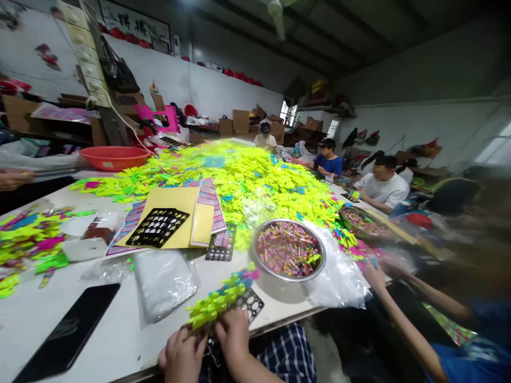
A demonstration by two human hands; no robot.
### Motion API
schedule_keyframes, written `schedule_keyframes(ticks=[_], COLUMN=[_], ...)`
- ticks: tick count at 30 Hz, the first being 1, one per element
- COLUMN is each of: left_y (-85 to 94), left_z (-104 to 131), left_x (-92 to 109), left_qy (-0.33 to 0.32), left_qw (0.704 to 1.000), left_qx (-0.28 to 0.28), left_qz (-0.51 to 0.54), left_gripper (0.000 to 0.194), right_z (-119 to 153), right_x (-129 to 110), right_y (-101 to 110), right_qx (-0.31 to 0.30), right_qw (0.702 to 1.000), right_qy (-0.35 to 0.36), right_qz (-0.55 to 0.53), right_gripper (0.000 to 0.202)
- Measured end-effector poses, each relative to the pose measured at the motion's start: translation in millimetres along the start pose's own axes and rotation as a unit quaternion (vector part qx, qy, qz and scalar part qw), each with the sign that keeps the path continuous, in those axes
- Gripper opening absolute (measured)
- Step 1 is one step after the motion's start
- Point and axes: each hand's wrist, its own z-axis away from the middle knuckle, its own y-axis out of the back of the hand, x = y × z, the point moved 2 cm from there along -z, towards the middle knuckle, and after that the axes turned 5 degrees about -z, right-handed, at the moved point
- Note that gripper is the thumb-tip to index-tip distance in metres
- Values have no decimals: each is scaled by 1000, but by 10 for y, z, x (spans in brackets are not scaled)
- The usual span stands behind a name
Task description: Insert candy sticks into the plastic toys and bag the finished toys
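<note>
Near the front table edge, my left hand (182,352) is closed around the near end of a black perforated plate (250,305). My right hand (235,332) grips the plate's near side with bent fingers, close to the left. Rows of small plastic pieces (219,302) stand along the plate, yellow-green at the near end, then blue and pink. Several round holes at its right side are bare. My palms hide the plate's near end. Beyond it stands a metal bowl (289,250) of small, shiny, multicoloured tubes, with a few yellow-green pieces among them.
A large heap of yellow-green pieces (255,175) covers the middle table. A phone (67,335), plastic bags (163,282), yellow cardboard (175,202) and stacked black plates (157,227) lie leftward. A red basin (114,158) stands behind. A co-worker's arms (403,314) reach in at right.
</note>
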Motion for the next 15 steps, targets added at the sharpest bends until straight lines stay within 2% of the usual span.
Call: schedule_keyframes(ticks=[4,6,8,10,12,15], left_y=[26,14,-12,-49,-84,-105], left_z=[-75,-182,-313,-427,-477,-401], left_x=[-16,-97,-231,-383,-514,-632], left_qy=[19,31,47,51,54,104], left_qw=[1000,999,998,995,992,984], left_qx=[-9,-4,-3,-15,-18,30], left_qz=[21,35,52,80,108,142], left_gripper=[25,27,29,30,33,38], right_z=[-39,-99,-248,-540,-962,-1639], right_x=[-172,-259,-279,-196,-37,222], right_y=[78,198,419,745,1106,1497], right_qx=[-54,-136,-213,-231,-210,-182], right_qw=[999,990,973,965,969,959], right_qy=[-5,31,86,115,117,112], right_qz=[-2,11,28,39,58,186], right_gripper=[20,17,14,18,24,23])
